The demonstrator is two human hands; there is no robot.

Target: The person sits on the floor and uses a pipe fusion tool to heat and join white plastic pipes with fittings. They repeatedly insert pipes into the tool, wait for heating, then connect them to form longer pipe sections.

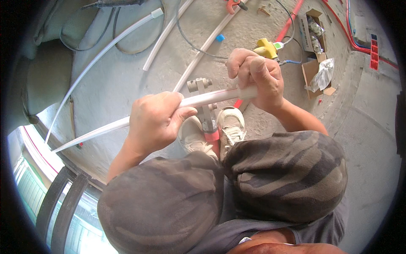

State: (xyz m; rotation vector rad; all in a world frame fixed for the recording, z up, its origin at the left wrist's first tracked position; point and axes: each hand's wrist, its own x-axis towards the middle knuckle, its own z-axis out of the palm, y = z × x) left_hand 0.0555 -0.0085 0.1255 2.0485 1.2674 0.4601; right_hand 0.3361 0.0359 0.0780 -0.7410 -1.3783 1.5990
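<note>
My left hand (154, 120) is wrapped around a long white plastic pipe (207, 98) with a thin red stripe, which runs from the lower left across in front of my knees. At the pipe's right end sits a pale, translucent sleeve-like piece (247, 92); my right hand (260, 78) is closed around it, fingers curled and thumb up. Below the pipe, between my shoes (231, 122), stands a metal tool (206, 111) with round heads on a flat bar and a red collar. The pipe partly covers it.
More white pipes (167, 34) lie on the concrete floor. Red pliers-like cutters (232, 5), a blue cap (220, 38) and a yellow connector (266, 48) with cables lie ahead. Open cardboard boxes (311, 74) are at right; a window frame (69, 207) stands lower left.
</note>
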